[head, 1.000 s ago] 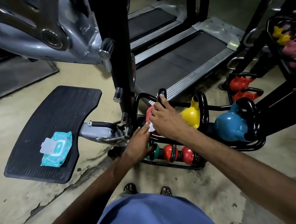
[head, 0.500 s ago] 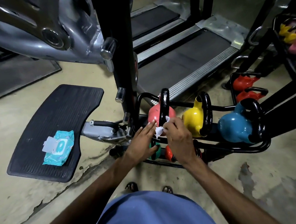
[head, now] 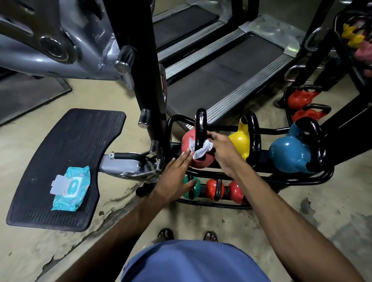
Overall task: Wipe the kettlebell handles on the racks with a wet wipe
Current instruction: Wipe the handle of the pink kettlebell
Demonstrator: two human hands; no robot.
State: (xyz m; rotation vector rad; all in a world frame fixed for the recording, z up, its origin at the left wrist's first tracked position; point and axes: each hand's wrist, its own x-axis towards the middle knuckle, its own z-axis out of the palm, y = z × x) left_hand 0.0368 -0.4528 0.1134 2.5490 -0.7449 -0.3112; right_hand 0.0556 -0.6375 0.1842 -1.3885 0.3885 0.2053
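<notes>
Up comes the wipe vs half a sec ago; it was bunched low by the pink bell's body, now it's wrapped round the lower part of the handle; one view only, head cam.

Landmark: pink kettlebell (head: 197,153), far-left bell on the top tier of the rack (head: 313,180). Its black handle (head: 201,126) stands upright above it; wet wipe (head: 199,148) is folded round the handle base, touching it. Right hand (head: 224,152), just right of the pink bell, pinches the wipe's right end; left hand (head: 174,178), just below-left, fingers flat & loose, fingertips on the wipe's left edge, gripping nothing firmly afaict.

Right of the pink bell: yellow kettlebell (head: 240,142), then blue kettlebell (head: 290,152), handles not yet being worked. Well left of it, wipe pack (head: 71,189) on the black footplate (head: 58,170).

Risk, imo: thin pinch on a wet wipe, so it could slip off or tear on the rough handle; pushing sideways might rock the bell in its cradle.
</notes>
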